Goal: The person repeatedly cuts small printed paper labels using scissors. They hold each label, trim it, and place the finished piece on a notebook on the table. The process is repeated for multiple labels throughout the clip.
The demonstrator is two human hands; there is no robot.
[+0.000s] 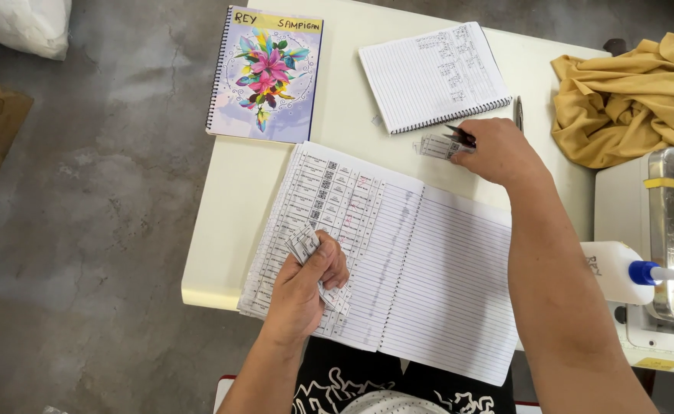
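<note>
A pale tabletop (233, 230) stands over a grey concrete floor (84, 230). The largest thing on it is an open ruled ledger (429, 284), lying near its front edge; the left page carries rows of small stuck-on labels, the right page is bare lines. A crumpled mustard-yellow cloth (628, 100) sits at the far right corner. At the far left lies a closed spiral notebook with a flower cover (266, 73), and beside it an open spiral notepad (433, 75) with handwriting in one corner. A white glue bottle with a blue tip (621, 270) lies on its side at the right. The left hand (306, 287) rests on the ledger's left page, fingers curled around a small stack of paper labels (303, 244). The right hand (498, 152) is closed around small dark snips (461, 136), touching a strip of labels (434, 146) just below the notepad. A pen (519, 113) lies beside the notepad.
</note>
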